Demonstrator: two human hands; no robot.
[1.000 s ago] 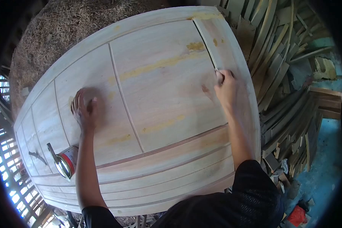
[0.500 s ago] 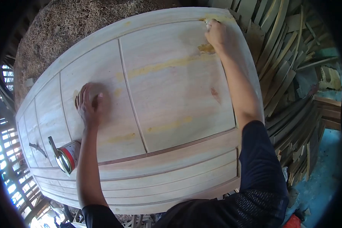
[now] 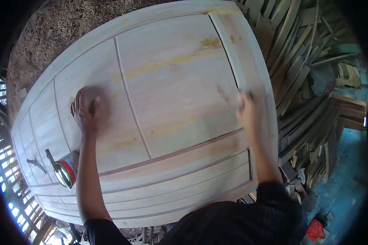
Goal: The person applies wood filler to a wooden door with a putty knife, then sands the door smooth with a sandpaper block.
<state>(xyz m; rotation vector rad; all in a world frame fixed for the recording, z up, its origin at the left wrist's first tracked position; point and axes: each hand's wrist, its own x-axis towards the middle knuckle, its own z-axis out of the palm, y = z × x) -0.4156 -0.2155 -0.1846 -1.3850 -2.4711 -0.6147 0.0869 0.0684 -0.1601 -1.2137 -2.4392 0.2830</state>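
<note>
A large pale wooden panel (image 3: 184, 94) with grooved frames and yellowish filler streaks lies before me. My left hand (image 3: 86, 112) rests on its left part, fingers stretched out, holding nothing. At the right side of the panel, my right hand (image 3: 246, 110) is closed beside a long groove and smeared by motion. Whatever sits in its fingers cannot be made out. A tin can (image 3: 70, 163) with a red band lies near my left forearm, and a flat-handled tool (image 3: 52, 158) leans at its rim. Farther left is a thin dark tool (image 3: 37, 165).
Wood shavings (image 3: 61, 32) cover the ground beyond the panel's far edge. Stacked wooden strips (image 3: 290, 61) crowd the right side, above a bluish floor (image 3: 343, 163). A red bag-like item (image 3: 315, 230) lies at lower right.
My right hand has come from the panel's far right corner down along its right side, towards me. My left hand stays in place on the panel. The view has shifted slightly.
</note>
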